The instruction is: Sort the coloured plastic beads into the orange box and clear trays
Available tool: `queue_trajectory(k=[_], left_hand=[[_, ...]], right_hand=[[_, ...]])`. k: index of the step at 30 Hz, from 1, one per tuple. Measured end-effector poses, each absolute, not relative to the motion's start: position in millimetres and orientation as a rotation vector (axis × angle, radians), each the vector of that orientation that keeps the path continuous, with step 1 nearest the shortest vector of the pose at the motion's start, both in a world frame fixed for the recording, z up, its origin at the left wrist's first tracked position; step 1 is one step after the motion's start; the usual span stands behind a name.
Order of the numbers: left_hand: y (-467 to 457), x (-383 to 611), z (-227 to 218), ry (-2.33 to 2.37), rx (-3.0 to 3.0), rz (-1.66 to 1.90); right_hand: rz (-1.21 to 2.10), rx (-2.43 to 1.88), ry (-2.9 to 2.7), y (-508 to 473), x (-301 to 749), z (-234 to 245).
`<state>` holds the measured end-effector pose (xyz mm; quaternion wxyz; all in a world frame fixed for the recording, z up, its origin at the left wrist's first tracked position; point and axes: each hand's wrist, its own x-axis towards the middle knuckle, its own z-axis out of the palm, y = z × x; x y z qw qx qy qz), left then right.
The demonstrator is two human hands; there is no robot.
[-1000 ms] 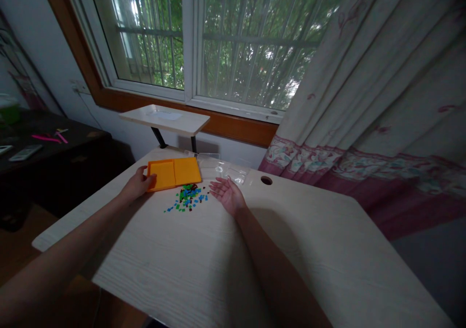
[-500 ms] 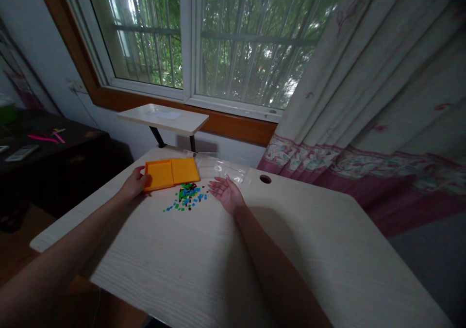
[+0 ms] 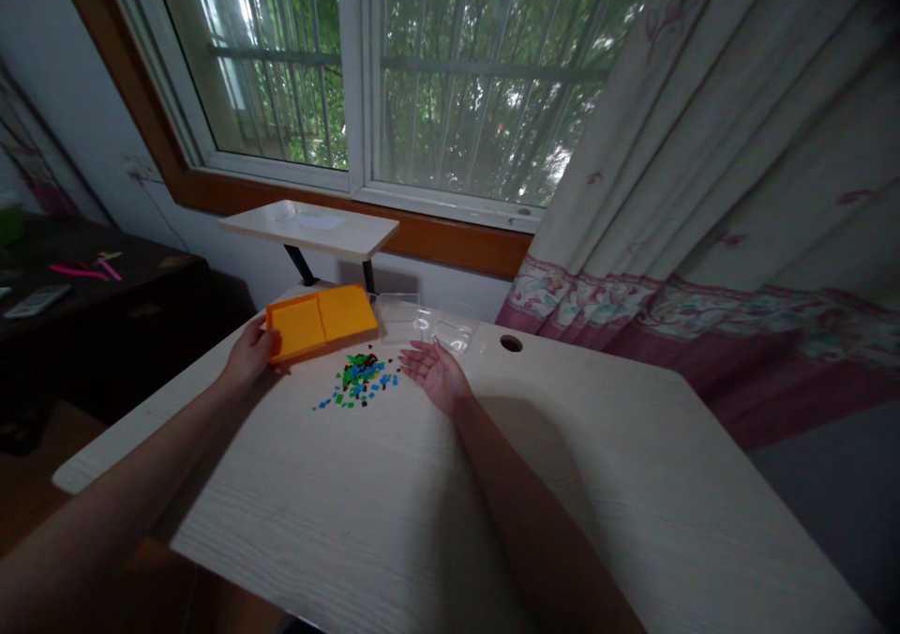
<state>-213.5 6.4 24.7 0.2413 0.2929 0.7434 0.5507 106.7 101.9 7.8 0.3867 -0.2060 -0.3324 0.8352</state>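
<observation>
My left hand grips the left end of a flat orange plastic box, whose shallow inside faces me and whose right half looks like a raised panel or lid. The box is tilted, its right end lifted. In front of it lies a loose pile of small flat pieces, green, blue and dark brown. Just right of the pile, my right hand rests palm up with fingers stretched out, holding nothing. Clear plastic packaging lies behind the pile, partly hidden by the box and my right hand.
The pale wooden desk has a round cable hole near its back edge. A small raised shelf stands at the back left, below the window. A long curtain hangs at the right. A dark side table stands left.
My left hand has moved slightly left and raised the orange box away from the pile, tilting it more. My right hand has stayed almost still.
</observation>
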Motion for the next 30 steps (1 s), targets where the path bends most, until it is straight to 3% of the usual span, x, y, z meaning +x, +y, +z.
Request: queue_trajectory(k=[14, 23, 30], left_hand=[[16, -226, 12, 2.186, 0.85, 1.507], [13, -242, 7, 2.351, 1.01, 1.138], [4, -231, 18, 2.258, 0.924, 1.11]], right_hand=[[2.121, -0.511, -0.87, 103, 107, 6], [2.122, -0.467, -0.895, 103, 108, 3], [2.129, -0.473, -0.889, 104, 108, 2]])
